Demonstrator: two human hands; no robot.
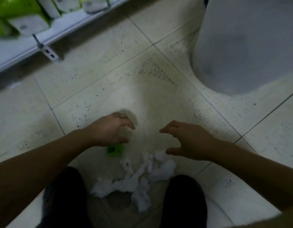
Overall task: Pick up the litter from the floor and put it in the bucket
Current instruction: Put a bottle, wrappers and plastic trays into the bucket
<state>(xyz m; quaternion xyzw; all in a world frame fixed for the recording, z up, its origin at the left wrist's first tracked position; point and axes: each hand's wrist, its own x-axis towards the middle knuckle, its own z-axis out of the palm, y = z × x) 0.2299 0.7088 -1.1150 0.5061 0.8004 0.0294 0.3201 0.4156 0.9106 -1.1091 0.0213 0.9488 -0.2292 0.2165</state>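
Down on the pale, dark-speckled tiled floor [109,83], crouching low and looking straight at the mess. Taking in the big grey bucket [249,46] at far right, standing upright on the tiles, well apart from the litter. Glancing far left at a white metal shelf [27,45], carrying green and white packs [19,12]. Catching dark-clad legs [185,203] planted near, one on each side. Finding the white crumpled tissue litter [139,180] lying in a loose heap on the floor between them. Holding both bare arms out over it. Hovering the left hand [109,130] just beyond the heap, fingers curved and spread, thumb apart, gripping nothing. Matching it with the right hand [188,140], fingers spread and loosely hooked, thumb hanging over the far right edge of the tissue, pinching nothing; touching or not, impossible to tell through the blur. Spotting a small green scrap [115,150] lying flat on the tile just beneath the left hand, just left of the heap.
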